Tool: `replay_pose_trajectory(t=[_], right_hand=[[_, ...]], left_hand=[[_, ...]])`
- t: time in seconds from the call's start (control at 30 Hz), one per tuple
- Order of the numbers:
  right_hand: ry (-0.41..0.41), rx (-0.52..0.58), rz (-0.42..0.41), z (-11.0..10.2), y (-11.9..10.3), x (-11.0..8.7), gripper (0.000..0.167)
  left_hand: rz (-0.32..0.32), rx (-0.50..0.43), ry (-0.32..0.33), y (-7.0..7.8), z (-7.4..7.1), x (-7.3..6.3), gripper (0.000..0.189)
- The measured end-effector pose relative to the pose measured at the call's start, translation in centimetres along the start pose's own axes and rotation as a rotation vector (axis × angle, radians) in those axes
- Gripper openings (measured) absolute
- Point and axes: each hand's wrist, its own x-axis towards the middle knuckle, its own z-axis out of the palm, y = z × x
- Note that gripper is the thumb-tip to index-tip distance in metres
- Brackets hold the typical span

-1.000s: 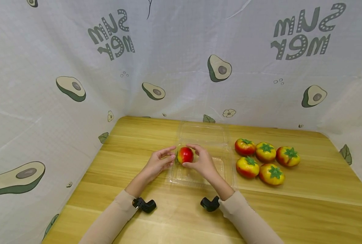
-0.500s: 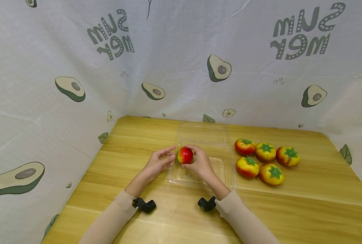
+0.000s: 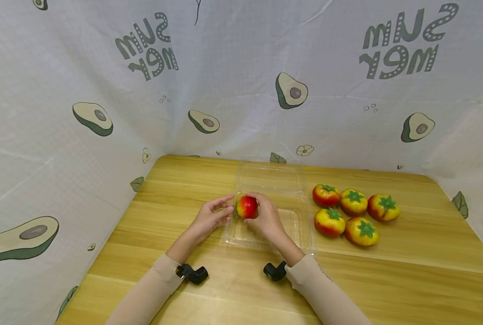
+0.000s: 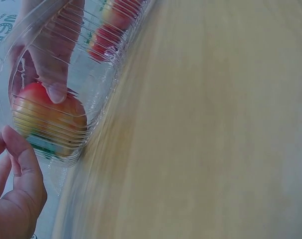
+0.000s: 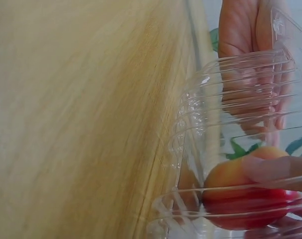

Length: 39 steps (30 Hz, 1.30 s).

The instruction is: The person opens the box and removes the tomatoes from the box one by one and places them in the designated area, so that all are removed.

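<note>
A clear plastic clamshell container (image 3: 295, 228) lies on the table, its lid (image 3: 271, 176) folded back away from me. My right hand (image 3: 269, 220) grips a red and yellow tomato (image 3: 247, 207) with a thumb and fingers on opposite sides, inside the container's left part. The tomato lies tipped, its green leafy top (image 4: 43, 144) turned toward the left wall in the left wrist view. At that left side, my left hand (image 3: 208, 220) pinches the container's rim between thumb and finger. Seen through the ribbed plastic, the right fingers (image 5: 273, 169) rest against the tomato's skin.
Several more red and yellow tomatoes with green tops, one of them a front tomato (image 3: 362, 232), sit in a group right of the container. A patterned cloth (image 3: 233, 90) hangs behind and beside the wooden table (image 3: 233, 289).
The right hand and wrist have shifted slightly left around the tomato, which stays nearly in place. The left hand looks unchanged at the container's side.
</note>
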Motion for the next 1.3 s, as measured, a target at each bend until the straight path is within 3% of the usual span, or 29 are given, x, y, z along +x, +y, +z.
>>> replay_pose_trajectory(t=[0.53, 1.3], right_hand=[[0.03, 0.056, -0.01, -0.1, 0.4, -0.1, 0.07], [0.003, 0.134, 0.092, -1.0, -0.1, -0.2, 0.065]], left_hand=[[0.002, -0.001, 0.003, 0.0, 0.1, 0.0, 0.049], [0.01, 0.003, -0.005, -0.1, 0.2, -0.1, 0.049]])
